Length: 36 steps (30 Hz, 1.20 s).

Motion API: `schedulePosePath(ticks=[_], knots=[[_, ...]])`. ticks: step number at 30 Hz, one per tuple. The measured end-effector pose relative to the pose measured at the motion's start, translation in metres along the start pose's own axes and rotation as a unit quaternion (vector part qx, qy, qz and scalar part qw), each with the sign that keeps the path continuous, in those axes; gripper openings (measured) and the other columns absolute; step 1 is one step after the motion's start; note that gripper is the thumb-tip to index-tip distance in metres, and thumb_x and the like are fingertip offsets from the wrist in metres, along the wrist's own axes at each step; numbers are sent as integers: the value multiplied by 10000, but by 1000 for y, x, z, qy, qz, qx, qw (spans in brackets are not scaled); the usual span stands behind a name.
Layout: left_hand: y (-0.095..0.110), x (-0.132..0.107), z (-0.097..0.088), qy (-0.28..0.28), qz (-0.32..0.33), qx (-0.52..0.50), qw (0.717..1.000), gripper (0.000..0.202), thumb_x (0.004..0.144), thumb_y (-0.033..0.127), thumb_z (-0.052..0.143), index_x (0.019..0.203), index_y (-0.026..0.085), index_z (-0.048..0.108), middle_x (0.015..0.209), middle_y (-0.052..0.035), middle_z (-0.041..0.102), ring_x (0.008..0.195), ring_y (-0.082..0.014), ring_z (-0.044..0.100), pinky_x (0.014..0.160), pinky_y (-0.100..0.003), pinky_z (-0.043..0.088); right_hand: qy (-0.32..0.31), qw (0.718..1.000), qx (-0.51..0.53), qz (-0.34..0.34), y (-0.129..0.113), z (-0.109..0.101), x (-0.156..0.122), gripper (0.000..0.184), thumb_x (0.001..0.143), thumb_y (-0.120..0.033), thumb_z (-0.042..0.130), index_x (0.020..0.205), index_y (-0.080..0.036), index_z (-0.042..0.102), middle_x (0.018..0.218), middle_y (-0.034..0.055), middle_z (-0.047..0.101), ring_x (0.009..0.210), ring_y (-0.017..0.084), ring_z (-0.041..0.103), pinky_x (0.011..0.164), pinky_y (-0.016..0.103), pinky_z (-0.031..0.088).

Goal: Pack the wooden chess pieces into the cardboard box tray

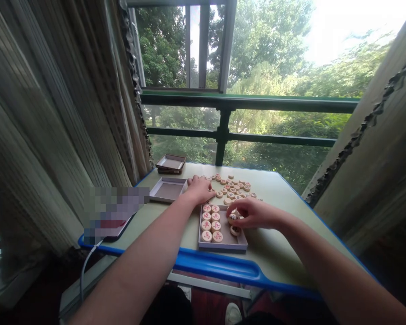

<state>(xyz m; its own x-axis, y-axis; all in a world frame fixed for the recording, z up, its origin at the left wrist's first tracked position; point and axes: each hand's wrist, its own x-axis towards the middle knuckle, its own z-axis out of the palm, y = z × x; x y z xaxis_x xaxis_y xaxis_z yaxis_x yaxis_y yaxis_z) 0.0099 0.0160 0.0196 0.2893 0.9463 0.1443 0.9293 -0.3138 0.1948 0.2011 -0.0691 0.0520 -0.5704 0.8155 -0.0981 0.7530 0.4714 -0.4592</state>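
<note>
A shallow box (223,246) with pale purple walls holds xiangqi pieces. Two columns with red characters fill its left side, and a black-character piece (235,230) lies on the right. My right hand (250,213) is over the box's right side, thumb and fingers closed on another black-character xiangqi piece (232,219). Beyond the box, many loose xiangqi pieces (230,195) are spread over the table. My left hand (199,189) is at their left edge, fingers curled down; whatever is in them is mostly hidden.
A second shallow tray (165,197) lies left of my left hand. Small brown-edged trays (171,170) are stacked at the far left corner. A device with a white cable (84,266) rests at the left edge. The table (284,194) has a blue rim; curtains and a window surround it.
</note>
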Motion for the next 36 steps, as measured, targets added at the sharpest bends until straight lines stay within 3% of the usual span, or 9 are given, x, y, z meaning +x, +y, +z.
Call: schedulePosePath(ticks=[5,12,36], knots=[[3,-1,-1,18,12,-12,1000,377,691,534,536,882,225,637,1085,-76,597,1076,-316,424,878,-435,319,8,1000,12,-2,-1,-3,0,289,714,-351,602,944,-189,668,564,-41,422,519,76,363,474,205,255],[5,-3,-6,55,39,-42,997,248,726,370,548,933,241,591,1039,-42,630,1040,-260,470,869,-394,340,10,999,31,16,2,-7,-1,299,712,-359,607,945,-185,677,520,-53,400,478,68,344,452,205,246],[3,-1,-1,69,45,-38,996,305,716,443,553,928,241,641,1072,-43,637,1062,-286,488,885,-409,349,4,1000,-24,10,-5,-3,-2,238,716,-303,610,924,-223,691,630,-20,530,546,78,412,497,197,285]])
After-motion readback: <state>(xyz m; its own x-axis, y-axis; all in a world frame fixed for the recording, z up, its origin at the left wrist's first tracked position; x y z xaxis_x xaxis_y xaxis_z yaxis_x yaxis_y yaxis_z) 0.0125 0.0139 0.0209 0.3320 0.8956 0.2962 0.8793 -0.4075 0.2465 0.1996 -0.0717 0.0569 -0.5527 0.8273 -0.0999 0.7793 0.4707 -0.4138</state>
